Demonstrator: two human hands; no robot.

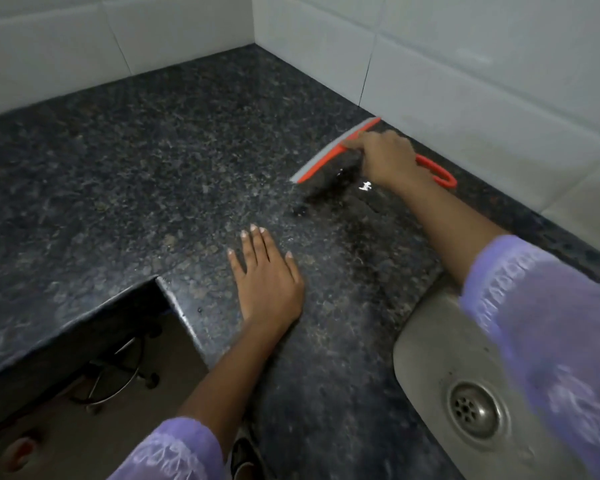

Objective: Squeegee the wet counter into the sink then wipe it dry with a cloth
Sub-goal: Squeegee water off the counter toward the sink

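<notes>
Where the view begins, nearest the camera, a lilac sleeve [174, 452] covers the left forearm above a floor partly hidden in shadow, with the wheeled base of a chair [118, 375] under the tabletop's cut-out corner. Right of it: steel sink [426, 358], set into the tabletop, round drain [473, 410] in its basin, right sleeve [548, 323] passing over it.

Next: left hand [267, 275], palm down and flat on the dark speckled stone tabletop [118, 168], fingers [253, 244] stretched out and slightly apart, holding nothing.

Beyond it: a darker, wet-looking patch of tabletop with one bright glint of water [365, 186], lying between the left hand and the squeegee.

Further: right hand [385, 157], fingers curled down and clamped on the squeegee [329, 154] just behind its head. Squeegee: orange frame, grey rubber blade, blade edge down on the tabletop and running diagonally, its far end near the wall. Orange looped handle end [444, 178] sticks out behind the wrist, toward the right wall.

Farthest: white tiled walls [465, 64], meeting in a corner behind the tabletop. The squeegee sits well apart from the sink, on the side near the right wall. Edges are blurred.
</notes>
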